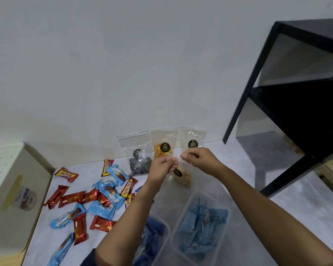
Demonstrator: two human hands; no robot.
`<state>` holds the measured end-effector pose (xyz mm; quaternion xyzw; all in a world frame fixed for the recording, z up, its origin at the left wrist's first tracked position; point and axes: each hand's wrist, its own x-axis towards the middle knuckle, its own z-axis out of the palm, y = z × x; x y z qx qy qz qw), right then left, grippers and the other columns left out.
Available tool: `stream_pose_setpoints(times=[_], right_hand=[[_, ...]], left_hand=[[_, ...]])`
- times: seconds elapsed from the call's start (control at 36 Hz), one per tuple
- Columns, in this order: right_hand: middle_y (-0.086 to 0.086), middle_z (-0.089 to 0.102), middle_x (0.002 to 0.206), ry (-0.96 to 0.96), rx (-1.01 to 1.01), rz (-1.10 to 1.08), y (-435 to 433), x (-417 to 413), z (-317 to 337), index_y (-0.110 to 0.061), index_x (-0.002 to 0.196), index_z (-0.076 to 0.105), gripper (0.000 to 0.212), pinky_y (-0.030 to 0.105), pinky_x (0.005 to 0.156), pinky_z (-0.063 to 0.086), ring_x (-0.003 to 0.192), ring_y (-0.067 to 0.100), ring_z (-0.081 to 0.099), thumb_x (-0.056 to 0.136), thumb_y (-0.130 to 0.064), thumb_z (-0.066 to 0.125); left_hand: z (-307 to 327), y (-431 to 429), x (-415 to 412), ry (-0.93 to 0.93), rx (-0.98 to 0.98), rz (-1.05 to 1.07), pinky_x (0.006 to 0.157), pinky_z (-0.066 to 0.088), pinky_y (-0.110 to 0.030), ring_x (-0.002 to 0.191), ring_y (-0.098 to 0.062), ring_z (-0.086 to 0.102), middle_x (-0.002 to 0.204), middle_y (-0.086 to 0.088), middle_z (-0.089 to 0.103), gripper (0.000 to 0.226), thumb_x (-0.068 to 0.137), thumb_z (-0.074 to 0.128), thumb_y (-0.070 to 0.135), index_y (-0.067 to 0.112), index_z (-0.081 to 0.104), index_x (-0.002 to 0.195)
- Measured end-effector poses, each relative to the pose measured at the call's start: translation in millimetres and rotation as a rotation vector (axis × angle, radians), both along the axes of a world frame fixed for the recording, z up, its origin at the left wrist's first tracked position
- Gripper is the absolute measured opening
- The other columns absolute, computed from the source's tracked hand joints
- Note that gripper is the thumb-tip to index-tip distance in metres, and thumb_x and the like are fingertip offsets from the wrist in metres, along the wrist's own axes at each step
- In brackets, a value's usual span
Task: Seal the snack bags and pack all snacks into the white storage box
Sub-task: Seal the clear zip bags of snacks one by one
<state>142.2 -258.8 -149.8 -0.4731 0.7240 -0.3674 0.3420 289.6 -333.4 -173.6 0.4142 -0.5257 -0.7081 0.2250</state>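
the person's left grip [162,166] and right grip [202,159] each pinch a top corner of a clear plastic zip bag of pale yellow snacks [184,178], which hangs between them above the pale grey marbled surface [244,169]. behind the grips, three more clear zip bags lean on the white wall: one of black-and-white spiral biscuits [139,164], one of orange snacks [162,149] and one with a black label [192,138]; the grips cover the lower parts of the last two. near the person stand two translucent white plastic storage boxes, the right box [211,198] holding blue wrappers, the left box [166,225] holding dark blue packs and half hidden under the left forearm. to the left lie scattered red foil bars [71,199], light blue wrapped bars [102,208] and red-and-yellow packets [66,174]. a black metal shelf frame [296,93] stands at the right.
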Motion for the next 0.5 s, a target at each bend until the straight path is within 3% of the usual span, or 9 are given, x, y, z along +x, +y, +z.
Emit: stream_pose_setpoints(times=[0.11, 0.19, 0.28, 0.33, 0.42, 0.5], right_hand=[[-0.002, 0.068, 0.094, -0.115, -0.021, 0.011, 13, -8, -6, -0.018, 0.101, 0.069, 0.018, 0.02, 0.081, 0.052, 0.086, 0.007, 0.063, 0.083, -0.017, 0.069], [0.0, 0.068, 0.102, 0.045, -0.063, 0.065, 19, -14, -18, -0.014, 0.108, 0.068, 0.029, 0.019, 0.084, 0.052, 0.093, 0.012, 0.064, 0.079, -0.014, 0.073], [0.001, 0.07, 0.104, 0.162, -0.171, 0.045, 19, -20, -29, -0.011, 0.109, 0.069, 0.027, 0.015, 0.082, 0.052, 0.09, 0.01, 0.066, 0.082, -0.009, 0.07], [0.004, 0.072, 0.101, 0.17, -0.194, 0.017, 17, -23, -34, -0.011, 0.109, 0.069, 0.027, 0.022, 0.083, 0.054, 0.088, 0.01, 0.067, 0.082, -0.007, 0.068], [0.003, 0.071, 0.094, 0.128, -0.185, 0.003, 14, -31, -36, -0.01, 0.108, 0.068, 0.024, 0.019, 0.08, 0.053, 0.081, 0.004, 0.068, 0.085, -0.005, 0.064], [-0.002, 0.069, 0.09, 0.075, -0.179, 0.023, 11, -44, -38, -0.01, 0.108, 0.068, 0.022, 0.011, 0.074, 0.049, 0.078, -0.002, 0.066, 0.087, -0.009, 0.063]], left_hand=[[-3, 3, -5, 0.013, -0.04, 0.042, 0.068, 0.048, -0.019, 0.06, -0.005, 0.056, 0.07, -0.005, 0.062, 0.016, 0.091, 0.053, 0.006, 0.004, 0.064, 0.08], [-10, 8, -8, 0.04, -0.152, 0.068, 0.069, 0.045, -0.022, 0.064, -0.008, 0.053, 0.07, -0.003, 0.057, 0.009, 0.088, 0.061, 0.012, 0.003, 0.061, 0.083], [-19, 15, -10, -0.013, -0.284, 0.087, 0.072, 0.046, -0.019, 0.077, -0.013, 0.053, 0.083, 0.0, 0.055, 0.029, 0.079, 0.068, 0.022, 0.002, 0.06, 0.098], [-26, 18, -13, -0.142, -0.477, 0.107, 0.084, 0.047, -0.026, 0.095, -0.016, 0.052, 0.101, 0.002, 0.051, 0.047, 0.074, 0.074, 0.029, 0.008, 0.056, 0.112], [-38, 18, -19, -0.261, -0.662, 0.09, 0.098, 0.039, -0.033, 0.114, -0.019, 0.045, 0.119, 0.002, 0.042, 0.074, 0.066, 0.075, 0.041, 0.013, 0.046, 0.128], [-49, 18, -28, -0.315, -0.685, 0.048, 0.11, 0.025, -0.029, 0.133, -0.021, 0.031, 0.141, -0.009, 0.035, 0.088, 0.066, 0.082, 0.018, 0.008, 0.034, 0.139]])
